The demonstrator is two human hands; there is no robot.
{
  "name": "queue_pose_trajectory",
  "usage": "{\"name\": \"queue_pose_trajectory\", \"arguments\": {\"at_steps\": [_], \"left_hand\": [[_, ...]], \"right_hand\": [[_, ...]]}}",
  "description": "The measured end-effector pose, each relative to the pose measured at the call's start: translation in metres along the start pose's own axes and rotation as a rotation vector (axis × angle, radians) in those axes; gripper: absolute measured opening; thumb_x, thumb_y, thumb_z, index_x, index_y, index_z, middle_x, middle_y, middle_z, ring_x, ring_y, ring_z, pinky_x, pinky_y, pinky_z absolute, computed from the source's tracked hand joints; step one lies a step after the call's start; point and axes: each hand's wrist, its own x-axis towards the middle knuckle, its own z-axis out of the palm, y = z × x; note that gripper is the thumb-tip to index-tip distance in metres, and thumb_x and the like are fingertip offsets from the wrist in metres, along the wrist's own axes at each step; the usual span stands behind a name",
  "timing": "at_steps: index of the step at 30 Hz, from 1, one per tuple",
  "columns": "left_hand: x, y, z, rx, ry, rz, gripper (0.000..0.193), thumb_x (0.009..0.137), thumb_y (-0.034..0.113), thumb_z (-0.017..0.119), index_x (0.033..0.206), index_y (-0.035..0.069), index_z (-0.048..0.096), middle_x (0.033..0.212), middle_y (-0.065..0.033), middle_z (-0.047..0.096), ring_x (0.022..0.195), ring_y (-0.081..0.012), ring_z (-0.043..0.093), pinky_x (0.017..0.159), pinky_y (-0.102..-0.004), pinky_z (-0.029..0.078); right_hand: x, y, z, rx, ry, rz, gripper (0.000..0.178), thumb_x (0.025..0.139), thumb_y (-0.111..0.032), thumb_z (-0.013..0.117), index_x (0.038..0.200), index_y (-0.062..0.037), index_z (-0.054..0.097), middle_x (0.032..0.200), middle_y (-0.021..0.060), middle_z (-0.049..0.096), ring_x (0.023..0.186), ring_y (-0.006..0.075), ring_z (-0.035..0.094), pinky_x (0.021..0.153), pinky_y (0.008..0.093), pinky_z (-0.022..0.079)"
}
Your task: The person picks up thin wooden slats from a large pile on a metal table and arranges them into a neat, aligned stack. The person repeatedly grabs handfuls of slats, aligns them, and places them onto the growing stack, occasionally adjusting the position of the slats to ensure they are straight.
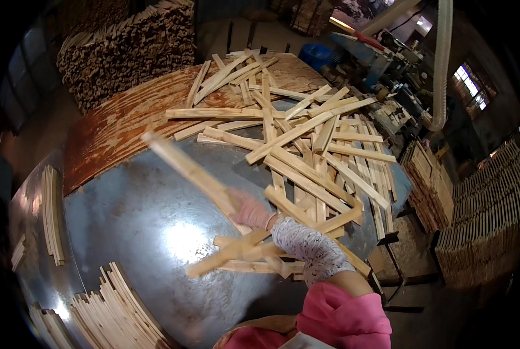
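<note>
My right hand (249, 210), in a pink glove with a patterned white sleeve cover, is shut on a long pale wooden slat (187, 170). The slat points up and to the left over the grey metal table (138, 232) and is blurred by motion. Just below the hand lie a few loose slats (242, 256), crossing each other. A big loose heap of the same slats (306, 145) spreads over the table beyond and to the right of the hand. My left hand is out of sight.
Sorted slats lie fanned at the table's near left edge (117, 314), and a small bundle (52, 215) sits at the far left. A rusty sheet (109, 131) covers the back. Stacked slats (428, 186) stand right; a machine (382, 64) and hose (443, 64) are behind.
</note>
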Motion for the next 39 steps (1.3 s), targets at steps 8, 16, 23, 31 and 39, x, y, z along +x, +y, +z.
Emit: {"name": "queue_pose_trajectory", "arguments": {"at_steps": [8, 16, 23, 31, 39], "left_hand": [[0.066, 0.130, 0.110, -0.804, -0.242, 0.614, 0.056, 0.114, 0.025, 0.053, 0.158, -0.009, 0.046, 0.167, -0.0255, 0.045, 0.149, -0.0356, 0.050, 0.125, -0.0419, 0.038], [0.019, 0.092, 0.028, -0.897, -0.504, -0.132, 0.049, 0.099, 0.037, 0.066, 0.127, -0.004, 0.069, 0.106, -0.0257, 0.077, 0.104, -0.0385, 0.073, 0.096, -0.0443, 0.055], [-0.069, -0.025, 0.029, -0.193, -0.336, 0.091, 0.057, 0.096, 0.032, 0.067, 0.146, 0.007, 0.061, 0.149, -0.0183, 0.058, 0.136, -0.0405, 0.056, 0.115, -0.0505, 0.046], [-0.091, -0.068, 0.044, -0.291, -0.074, 0.240, 0.054, 0.090, 0.023, 0.073, 0.141, 0.006, 0.064, 0.149, -0.0181, 0.058, 0.135, -0.0418, 0.056, 0.117, -0.0505, 0.044], [-0.061, 0.117, 0.028, -0.327, -0.448, 0.716, 0.071, 0.092, 0.039, 0.070, 0.152, 0.005, 0.053, 0.147, -0.0218, 0.064, 0.139, -0.0381, 0.058, 0.122, -0.0494, 0.041]], "right_hand": [[-0.142, -0.148, 0.088, 0.641, -0.147, -0.076, 0.080, 0.099, -0.032, 0.068, 0.168, -0.0029, 0.037, 0.146, 0.0216, 0.065, 0.134, 0.0257, 0.062, 0.115, 0.0383, 0.048], [-0.224, -0.185, 0.169, 0.212, -0.132, 0.296, 0.033, 0.105, -0.021, 0.053, 0.132, -0.0049, 0.066, 0.107, 0.0284, 0.076, 0.098, 0.0430, 0.075, 0.092, 0.0563, 0.057], [-0.283, -0.272, 0.279, -0.186, -0.853, 0.078, 0.054, 0.108, -0.038, 0.046, 0.143, 0.0030, 0.051, 0.108, 0.0297, 0.076, 0.101, 0.0463, 0.075, 0.092, 0.0558, 0.058], [-0.283, -0.202, 0.208, -0.165, -0.308, -0.326, 0.058, 0.099, -0.033, 0.063, 0.148, -0.0031, 0.059, 0.108, 0.0192, 0.075, 0.101, 0.0424, 0.070, 0.094, 0.0523, 0.055], [-0.346, 0.023, -0.051, -0.957, 0.137, 0.090, 0.081, 0.081, -0.015, 0.080, 0.156, -0.0095, 0.050, 0.145, 0.0174, 0.060, 0.135, 0.0380, 0.056, 0.107, 0.0489, 0.053]]}}
